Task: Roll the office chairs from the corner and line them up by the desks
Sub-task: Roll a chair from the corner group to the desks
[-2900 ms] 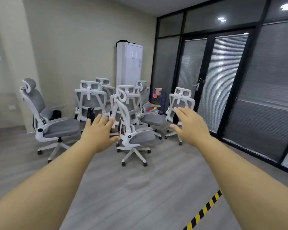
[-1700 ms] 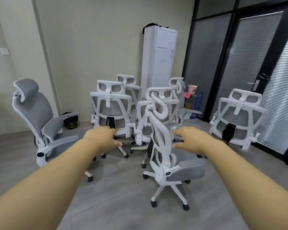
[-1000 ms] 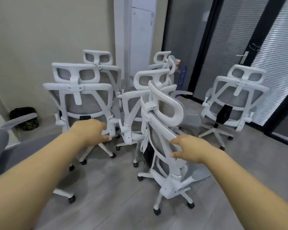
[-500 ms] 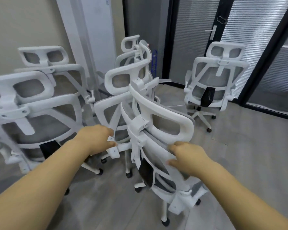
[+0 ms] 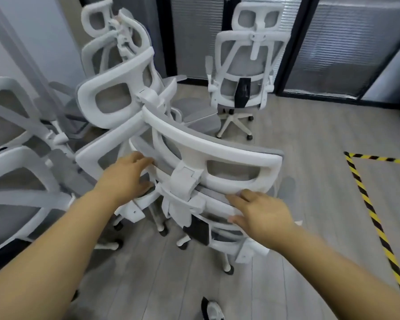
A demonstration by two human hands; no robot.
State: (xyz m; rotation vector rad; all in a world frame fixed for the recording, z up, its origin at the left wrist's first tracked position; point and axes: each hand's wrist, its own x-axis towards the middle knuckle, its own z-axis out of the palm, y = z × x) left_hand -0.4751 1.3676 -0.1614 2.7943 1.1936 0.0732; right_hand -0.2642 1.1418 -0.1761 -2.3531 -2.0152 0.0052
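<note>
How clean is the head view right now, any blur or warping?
Head view: chairs at the left edge smear with motion blur; the nearest chair and both hands, left and right, stay fairly sharp; wide-angle bending curves the hazard tape.

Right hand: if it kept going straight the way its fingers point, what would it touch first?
The right hand points up and left at the nearest chair; its fingertips seem already at the headrest's lower edge, though depth is unclear.
</note>
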